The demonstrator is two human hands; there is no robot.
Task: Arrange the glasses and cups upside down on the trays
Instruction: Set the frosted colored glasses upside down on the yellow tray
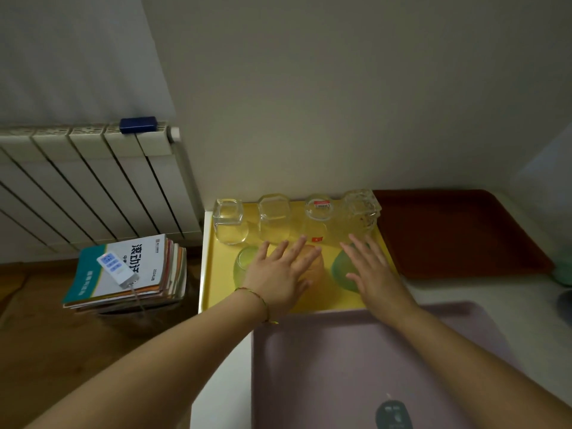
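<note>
Yellow plastic tray [216, 274] carries a back row of clear glasses [274, 221] and three coloured cups in front. The left hand [278, 274], fingers straight and spread, lies over the orange frosted cup [320, 272]. The right hand [371, 267], fingers likewise apart, covers the green frosted cup [340, 264]. A pale green cup [244, 261] sits just beside the left hand's little finger.

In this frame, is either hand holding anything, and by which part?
Nothing is held. The left hand is spread over the orange cup, the right hand over the darker green cup, neither curled round it; contact cannot be told.
</note>
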